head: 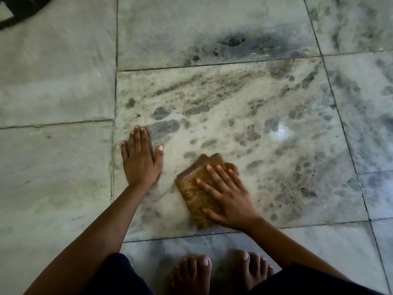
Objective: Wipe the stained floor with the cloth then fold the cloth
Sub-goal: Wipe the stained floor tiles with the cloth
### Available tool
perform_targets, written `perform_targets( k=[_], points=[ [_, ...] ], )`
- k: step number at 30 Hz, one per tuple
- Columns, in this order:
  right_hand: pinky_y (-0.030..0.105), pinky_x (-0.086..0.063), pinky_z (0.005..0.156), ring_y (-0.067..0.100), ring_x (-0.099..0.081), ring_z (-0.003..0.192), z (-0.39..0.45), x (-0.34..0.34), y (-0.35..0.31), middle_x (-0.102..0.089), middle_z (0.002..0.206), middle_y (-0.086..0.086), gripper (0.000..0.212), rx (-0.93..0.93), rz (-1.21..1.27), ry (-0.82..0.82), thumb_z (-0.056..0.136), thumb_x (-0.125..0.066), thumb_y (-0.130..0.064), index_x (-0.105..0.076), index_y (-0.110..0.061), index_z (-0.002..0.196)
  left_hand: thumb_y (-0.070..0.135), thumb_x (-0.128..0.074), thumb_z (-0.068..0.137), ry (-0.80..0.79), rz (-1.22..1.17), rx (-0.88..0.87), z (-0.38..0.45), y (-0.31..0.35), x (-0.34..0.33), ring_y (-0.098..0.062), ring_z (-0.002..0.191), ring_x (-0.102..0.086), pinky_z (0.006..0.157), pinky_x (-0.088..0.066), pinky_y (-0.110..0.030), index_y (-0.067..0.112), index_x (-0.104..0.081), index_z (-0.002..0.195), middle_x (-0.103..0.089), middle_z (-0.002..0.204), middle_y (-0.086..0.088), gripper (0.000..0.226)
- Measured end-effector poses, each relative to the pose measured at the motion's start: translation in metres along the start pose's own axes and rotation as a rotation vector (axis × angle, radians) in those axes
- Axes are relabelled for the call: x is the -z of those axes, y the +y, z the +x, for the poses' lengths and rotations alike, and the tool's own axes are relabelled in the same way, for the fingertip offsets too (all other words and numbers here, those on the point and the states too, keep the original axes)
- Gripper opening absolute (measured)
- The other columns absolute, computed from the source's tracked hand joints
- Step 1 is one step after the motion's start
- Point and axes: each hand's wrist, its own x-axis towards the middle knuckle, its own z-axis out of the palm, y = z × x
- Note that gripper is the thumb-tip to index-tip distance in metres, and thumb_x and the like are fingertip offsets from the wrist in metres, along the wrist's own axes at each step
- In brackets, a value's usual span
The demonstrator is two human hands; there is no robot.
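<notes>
A folded brown cloth lies flat on the pale marble floor tile, which is covered in dark smears and blotches. My right hand presses down on the cloth with fingers spread over its top. To the left of the cloth, my left hand rests flat on the tile with fingers together, holding nothing. A darker stain marks the tile beyond.
My two bare feet stand on the near tile just below the cloth. Tile joints run left of the stained tile. A dark curved object sits at the top left corner. A bright reflection shines to the right.
</notes>
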Motion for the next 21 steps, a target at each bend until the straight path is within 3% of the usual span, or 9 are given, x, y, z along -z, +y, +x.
perform_targets(
  k=[3,7,11,16,21],
  points=[
    [0.043,-0.009,0.115,0.027,-0.013,0.143,-0.009,0.009,0.028,-0.012,0.155,0.007,0.070,-0.141,0.010,0.032,0.088,-0.020,-0.070,-0.015,-0.034,0.148,0.057,-0.006,0.085,-0.009,-0.044,-0.002,0.000,-0.002,0.001,-0.022,0.145,-0.005,0.116,0.005,-0.038,0.007,-0.010,0.148,-0.008,0.157,-0.010,0.081],
    [0.041,-0.001,0.116,0.028,-0.005,0.145,0.053,0.021,0.041,-0.008,0.158,0.008,0.074,-0.387,0.020,0.055,0.084,-0.023,-0.070,-0.012,-0.036,0.148,0.057,-0.007,0.087,0.006,-0.066,-0.071,-0.003,-0.012,0.010,-0.022,0.145,-0.006,0.116,0.003,-0.037,0.006,-0.010,0.148,-0.008,0.157,-0.010,0.080],
    [0.043,0.003,0.115,0.031,-0.003,0.145,0.094,0.017,0.012,-0.006,0.158,0.011,0.075,-0.236,-0.021,-0.017,0.083,-0.024,-0.069,-0.013,-0.033,0.148,0.055,-0.010,0.089,0.014,0.015,-0.079,-0.013,-0.032,0.018,-0.022,0.145,-0.009,0.116,-0.001,-0.038,0.007,-0.011,0.149,-0.010,0.157,-0.010,0.077],
    [0.044,-0.005,0.115,0.028,-0.014,0.143,0.029,-0.002,-0.013,-0.011,0.156,0.008,0.073,0.066,-0.061,-0.054,0.086,-0.031,-0.068,-0.018,-0.032,0.148,0.052,-0.013,0.091,0.028,-0.001,0.048,-0.032,-0.057,0.014,-0.026,0.144,-0.014,0.116,-0.003,-0.043,0.010,-0.017,0.148,-0.015,0.156,-0.012,0.072],
    [0.040,-0.006,0.116,0.026,-0.016,0.143,0.010,0.008,0.019,-0.015,0.155,0.007,0.071,-0.111,-0.027,-0.015,0.085,-0.022,-0.072,-0.021,-0.035,0.146,0.048,-0.012,0.091,0.002,-0.054,0.138,-0.037,-0.057,0.006,-0.027,0.145,-0.010,0.116,-0.003,-0.043,0.013,-0.015,0.149,-0.013,0.156,-0.013,0.068]
  ],
)
